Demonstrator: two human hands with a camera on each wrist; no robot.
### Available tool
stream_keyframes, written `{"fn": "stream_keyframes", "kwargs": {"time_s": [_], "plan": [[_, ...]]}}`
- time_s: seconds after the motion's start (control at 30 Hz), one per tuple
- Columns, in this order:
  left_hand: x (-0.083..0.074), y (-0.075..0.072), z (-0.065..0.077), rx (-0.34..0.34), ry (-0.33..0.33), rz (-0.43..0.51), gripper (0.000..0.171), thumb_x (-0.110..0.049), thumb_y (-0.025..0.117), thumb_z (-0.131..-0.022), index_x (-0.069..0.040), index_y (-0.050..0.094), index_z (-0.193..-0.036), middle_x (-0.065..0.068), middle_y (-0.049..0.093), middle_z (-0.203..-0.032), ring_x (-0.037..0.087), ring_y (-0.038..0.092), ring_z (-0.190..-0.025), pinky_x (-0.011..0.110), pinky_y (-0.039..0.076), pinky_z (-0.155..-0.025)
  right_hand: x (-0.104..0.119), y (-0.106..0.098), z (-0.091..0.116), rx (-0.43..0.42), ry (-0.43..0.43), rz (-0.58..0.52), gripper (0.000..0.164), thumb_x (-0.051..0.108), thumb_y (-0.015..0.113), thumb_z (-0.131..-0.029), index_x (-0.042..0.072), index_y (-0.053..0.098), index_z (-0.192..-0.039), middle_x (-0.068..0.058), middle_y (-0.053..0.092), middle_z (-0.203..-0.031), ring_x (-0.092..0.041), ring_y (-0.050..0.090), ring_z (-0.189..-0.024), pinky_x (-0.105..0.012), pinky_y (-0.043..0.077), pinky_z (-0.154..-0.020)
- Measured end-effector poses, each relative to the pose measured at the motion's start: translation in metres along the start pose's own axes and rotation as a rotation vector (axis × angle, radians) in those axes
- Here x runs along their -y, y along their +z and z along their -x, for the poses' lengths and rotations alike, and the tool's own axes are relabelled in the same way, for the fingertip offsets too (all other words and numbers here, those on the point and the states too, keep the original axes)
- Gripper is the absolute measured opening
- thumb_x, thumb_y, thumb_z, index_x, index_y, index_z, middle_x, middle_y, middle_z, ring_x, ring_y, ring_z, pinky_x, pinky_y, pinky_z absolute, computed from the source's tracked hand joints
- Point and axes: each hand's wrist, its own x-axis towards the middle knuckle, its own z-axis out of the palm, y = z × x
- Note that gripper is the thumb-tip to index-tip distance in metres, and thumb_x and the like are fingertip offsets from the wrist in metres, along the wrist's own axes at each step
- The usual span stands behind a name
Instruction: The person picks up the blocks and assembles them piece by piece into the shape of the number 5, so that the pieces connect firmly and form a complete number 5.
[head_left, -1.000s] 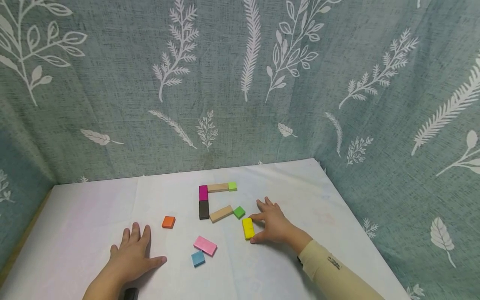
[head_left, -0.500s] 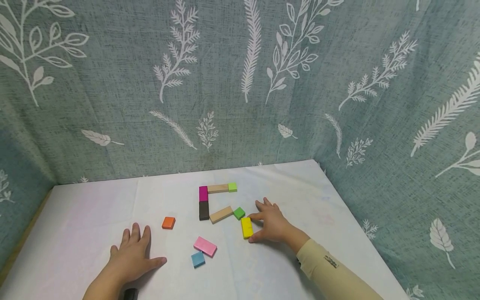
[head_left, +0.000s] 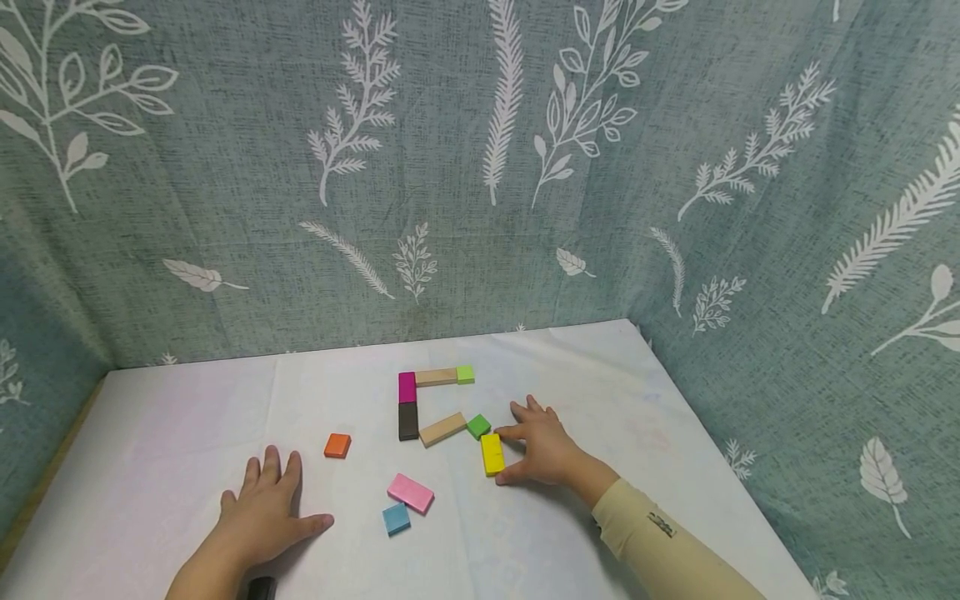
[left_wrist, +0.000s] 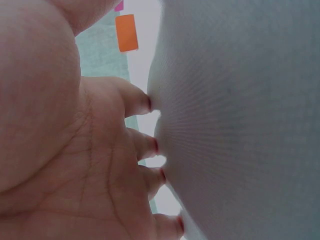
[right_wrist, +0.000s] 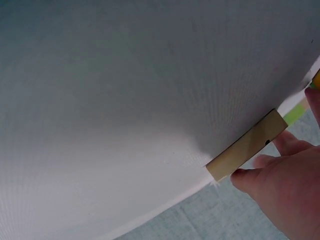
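In the head view, my right hand (head_left: 543,447) has its index finger and thumb at the two ends of a yellow block (head_left: 492,455), pinching it on the table. The block's far end is right by a green block (head_left: 478,427). In the right wrist view a beige block (right_wrist: 247,145) lies before the other fingers; it is hidden in the head view. My left hand (head_left: 262,517) rests on the table with fingers spread, holding nothing. Nearest to it is an orange block (head_left: 337,446), also visible past the thumb in the left wrist view.
Magenta (head_left: 407,387), black (head_left: 408,421), two wooden and a lime block (head_left: 465,374) form a partial outline on the white table (head_left: 585,375). A pink block (head_left: 411,493) and a blue one (head_left: 396,519) lie nearer. Curtains (head_left: 480,250) stand behind and beside.
My right hand has shifted slightly left, sliding the yellow block closer to the green block. The left hand has stayed in place.
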Motion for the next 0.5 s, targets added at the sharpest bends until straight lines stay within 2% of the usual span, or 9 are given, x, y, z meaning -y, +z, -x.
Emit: {"fn": "stream_keyframes", "kwargs": {"time_s": [0.13,0.23,0.37,0.5], "plan": [[-0.003,-0.001,0.001,0.005,0.007,-0.006,0.141,-0.082,0.074,-0.059,0.012,0.025,-0.153,0.046,-0.001,-0.155,0.067,-0.004,-0.141,0.086,0.002,-0.104,-0.007,-0.004,0.004,-0.018,0.039,0.0,0.092,0.063,0.087,-0.066,0.02,0.06,-0.142,-0.015,0.039,-0.16,-0.044,0.019,-0.154,-0.069,0.017,-0.12],[-0.005,-0.002,0.001,0.011,0.014,-0.005,0.141,-0.081,0.074,-0.06,0.012,0.025,-0.153,0.046,-0.001,-0.154,0.067,-0.004,-0.141,0.086,0.002,-0.104,-0.016,-0.013,0.01,-0.036,0.122,0.003,0.102,0.065,0.085,-0.066,0.016,0.052,-0.149,-0.016,0.035,-0.162,-0.043,0.017,-0.155,-0.069,0.016,-0.121],[-0.004,-0.003,0.003,0.012,0.016,-0.001,0.14,-0.081,0.074,-0.061,0.012,0.024,-0.153,0.047,-0.001,-0.154,0.068,-0.004,-0.141,0.086,0.002,-0.104,-0.029,-0.029,0.018,-0.038,0.235,0.037,0.11,0.066,0.084,-0.068,0.005,0.045,-0.151,-0.024,0.032,-0.162,-0.047,0.018,-0.153,-0.07,0.018,-0.119],[-0.002,-0.004,0.005,0.008,0.023,-0.002,0.14,-0.082,0.073,-0.062,0.013,0.024,-0.152,0.047,-0.001,-0.154,0.068,-0.003,-0.14,0.087,0.003,-0.103,-0.042,-0.03,0.02,-0.029,0.307,0.065,0.113,0.068,0.082,-0.068,-0.005,0.046,-0.147,-0.031,0.032,-0.158,-0.051,0.023,-0.15,-0.072,0.022,-0.116]]}}
